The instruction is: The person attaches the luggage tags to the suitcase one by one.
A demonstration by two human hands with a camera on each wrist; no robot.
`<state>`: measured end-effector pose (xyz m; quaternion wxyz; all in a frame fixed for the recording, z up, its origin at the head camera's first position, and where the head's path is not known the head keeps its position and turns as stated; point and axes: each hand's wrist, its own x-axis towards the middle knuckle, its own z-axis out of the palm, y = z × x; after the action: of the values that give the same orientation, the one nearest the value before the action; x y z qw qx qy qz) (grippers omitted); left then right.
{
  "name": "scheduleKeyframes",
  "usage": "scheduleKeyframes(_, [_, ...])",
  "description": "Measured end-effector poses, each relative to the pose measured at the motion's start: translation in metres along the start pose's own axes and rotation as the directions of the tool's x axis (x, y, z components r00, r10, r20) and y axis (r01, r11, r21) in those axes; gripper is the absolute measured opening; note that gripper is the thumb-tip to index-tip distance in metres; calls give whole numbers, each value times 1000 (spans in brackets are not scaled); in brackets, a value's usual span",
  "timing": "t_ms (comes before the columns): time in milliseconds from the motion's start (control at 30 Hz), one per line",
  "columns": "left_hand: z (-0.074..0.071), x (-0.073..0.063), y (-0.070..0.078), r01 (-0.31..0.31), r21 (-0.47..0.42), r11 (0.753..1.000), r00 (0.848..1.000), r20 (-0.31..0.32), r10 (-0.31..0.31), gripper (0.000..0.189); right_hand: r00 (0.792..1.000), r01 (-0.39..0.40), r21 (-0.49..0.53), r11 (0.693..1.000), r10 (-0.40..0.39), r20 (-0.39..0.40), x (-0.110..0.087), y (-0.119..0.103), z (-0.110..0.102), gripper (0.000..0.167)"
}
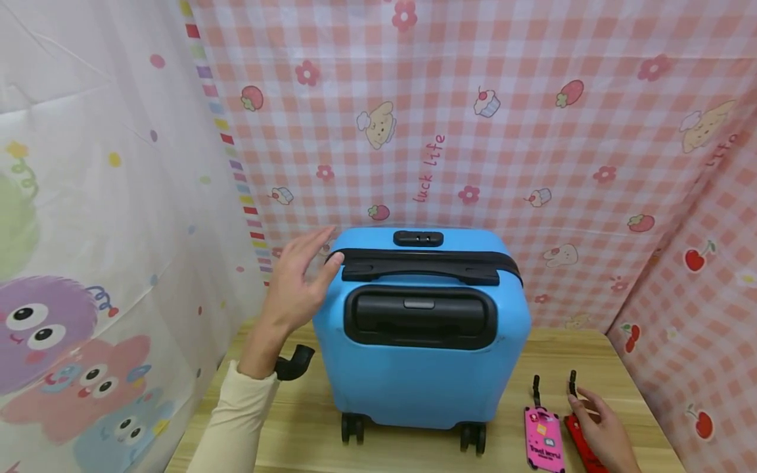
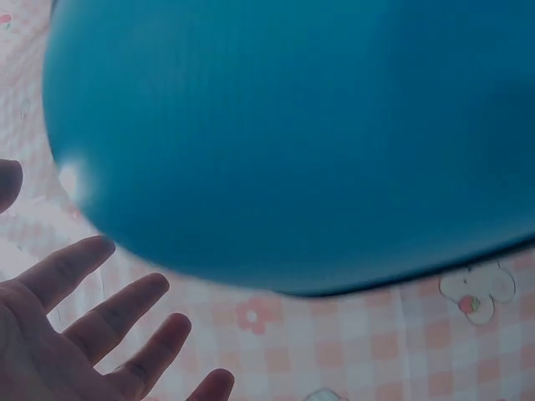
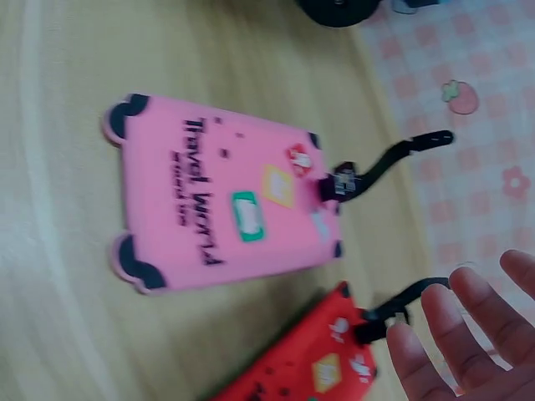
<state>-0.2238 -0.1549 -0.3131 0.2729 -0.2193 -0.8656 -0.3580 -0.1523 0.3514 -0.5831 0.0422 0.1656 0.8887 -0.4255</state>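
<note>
A light-blue suitcase [image 1: 422, 381] stands upright on its black wheels, its black carry handle [image 1: 420, 268] on top. My left hand [image 1: 298, 279] is raised beside its upper left corner, fingers extended and holding nothing. In the left wrist view, the spread fingers [image 2: 113, 313] lie alongside the blue shell. Over at the right, my right hand [image 1: 604, 427] hovers by a red luggage tag [image 3: 313, 359], covering part of it in the head view. Its loosely extended fingers [image 3: 447, 313] are right by the tag's black strap [image 3: 405, 301]. A pink luggage tag [image 3: 221, 192] lies flat next to the red one.
A wooden table [image 1: 284, 427] carries everything. Pink checked cloth [image 1: 449, 131] hangs close behind the suitcase and along the right. White cloth with cartoon figures [image 1: 118, 197] hangs at the left. A black wrist mount [image 1: 294, 363] sits on the left wrist.
</note>
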Motion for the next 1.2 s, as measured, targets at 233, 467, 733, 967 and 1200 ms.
scheduleKeyframes(233, [8,0,7,-7,-27,1000,999,36,8,52,999,-49,14,999,49,-15,1,4,20,88])
scheduleKeyframes(467, [18,-5,6,-7,-64,998,994,111,14,53,982,-187,79,979,190,-24,5,8,44,87])
scheduleKeyframes(733, [28,-8,6,25,-79,997,985,172,-11,52,968,-230,62,971,235,-84,10,9,64,66])
scheduleKeyframes(967, [30,-9,8,37,-28,999,981,192,-31,54,963,-253,55,966,257,-88,11,3,68,54])
scheduleKeyframes(1200, [32,-9,9,64,8,998,979,195,-65,50,963,-242,64,968,248,-101,13,0,72,50])
